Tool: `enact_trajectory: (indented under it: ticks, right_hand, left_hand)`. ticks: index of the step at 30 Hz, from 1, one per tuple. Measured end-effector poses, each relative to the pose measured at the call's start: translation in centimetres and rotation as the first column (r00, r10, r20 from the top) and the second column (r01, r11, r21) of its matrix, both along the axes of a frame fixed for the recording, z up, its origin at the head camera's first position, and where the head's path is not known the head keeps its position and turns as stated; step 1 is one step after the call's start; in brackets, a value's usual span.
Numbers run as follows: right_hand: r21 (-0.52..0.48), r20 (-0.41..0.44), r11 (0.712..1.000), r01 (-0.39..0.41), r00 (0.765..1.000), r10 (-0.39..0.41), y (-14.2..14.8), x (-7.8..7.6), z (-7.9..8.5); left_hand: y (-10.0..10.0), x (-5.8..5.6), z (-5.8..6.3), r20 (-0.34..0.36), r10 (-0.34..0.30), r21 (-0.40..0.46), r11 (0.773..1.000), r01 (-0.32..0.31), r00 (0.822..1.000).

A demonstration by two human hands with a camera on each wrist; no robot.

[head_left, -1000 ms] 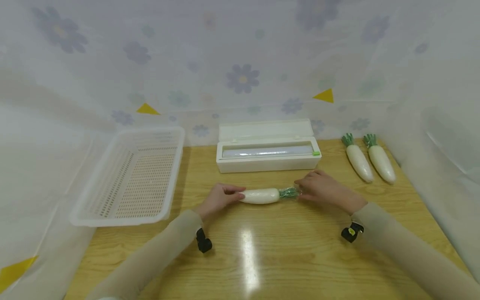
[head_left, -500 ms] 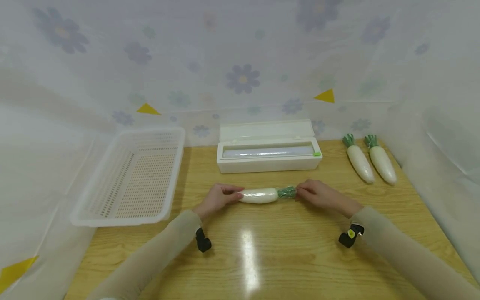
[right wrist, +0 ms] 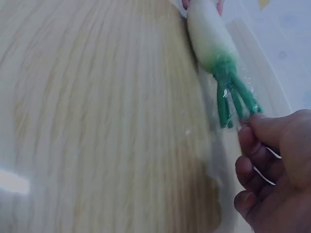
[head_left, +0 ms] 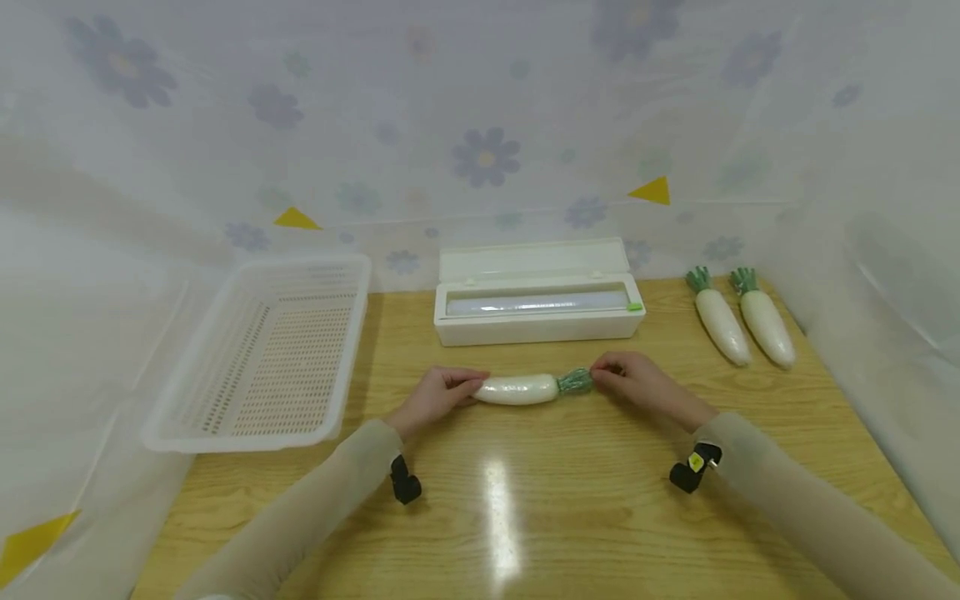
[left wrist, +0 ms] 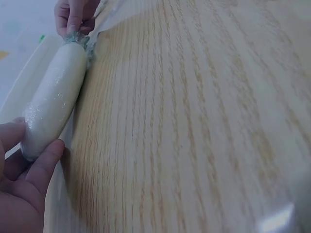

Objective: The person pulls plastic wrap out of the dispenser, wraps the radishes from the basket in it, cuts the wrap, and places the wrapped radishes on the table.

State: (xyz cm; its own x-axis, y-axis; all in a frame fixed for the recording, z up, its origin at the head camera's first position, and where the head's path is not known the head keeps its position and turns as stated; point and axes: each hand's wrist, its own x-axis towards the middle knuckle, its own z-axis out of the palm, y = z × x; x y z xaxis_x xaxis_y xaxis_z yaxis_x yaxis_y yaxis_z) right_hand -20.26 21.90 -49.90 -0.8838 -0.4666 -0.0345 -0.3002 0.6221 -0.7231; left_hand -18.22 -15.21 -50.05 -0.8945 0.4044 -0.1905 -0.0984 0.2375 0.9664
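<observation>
A white daikon radish [head_left: 517, 389] with green stems lies sideways between my hands, covered in shiny clear plastic wrap [right wrist: 249, 82]. My left hand [head_left: 431, 402] holds its root tip between thumb and fingers. At the stem end, my right hand [head_left: 643, 385] pinches the wrap between thumb and forefinger, right at the stem tips; its other fingers curl loosely. In the left wrist view, the left thumb and fingers [left wrist: 46, 162] sit on either side of the blunt white tip. Just behind stands a white box [head_left: 536, 332] with its lid up and a roll of film [head_left: 536, 303] inside.
A white slotted plastic basket [head_left: 357, 333] stands at the left of the wooden table [head_left: 600, 517]. Two more daikon radishes [head_left: 722, 327] lie side by side at the back right. A flowered sheet [head_left: 480, 100] hangs behind and along both sides.
The right hand has drawn its spread fingers together into a pinch at the stem end. The daikon has shifted slightly left, its stem end now angled a little upward in the head view.
</observation>
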Motion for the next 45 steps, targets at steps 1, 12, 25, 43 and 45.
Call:
enact_trajectory:
  ticks: [1, 12, 25, 43, 45]
  right_hand:
    - [0.006, -0.002, 1.0, -0.005, 1.0, 0.005, -0.1, 0.0, 0.0]
    - [0.126, 0.05, 0.991, 0.044, 0.997, -0.051, -1.5, 0.3, 1.2]
    - [0.126, -0.157, 0.962, -0.242, 0.953, 0.26, -2.8, -0.4, 0.6]
    - [0.208, -0.232, 0.932, -0.297, 0.911, 0.342, -4.4, 0.4, 0.9]
    - [0.216, -0.27, 0.939, -0.266, 0.908, 0.32, -4.5, 0.3, 0.8]
  left_hand:
    - [0.0, 0.0, -0.1, -0.001, 0.001, 0.002, 1.0, -0.001, 1.0]
    - [0.0, 0.1, -0.3, -0.027, -0.003, 0.01, 1.0, 0.003, 1.0]
    - [-0.8, 0.8, -1.2, -0.139, -0.113, -0.149, 0.984, 0.092, 0.984]
    - [0.2, 1.5, -0.2, -0.175, -0.1, -0.085, 0.993, 0.087, 0.98]
    - [0.5, 1.4, -0.3, -0.184, -0.102, -0.045, 0.994, 0.096, 0.978]
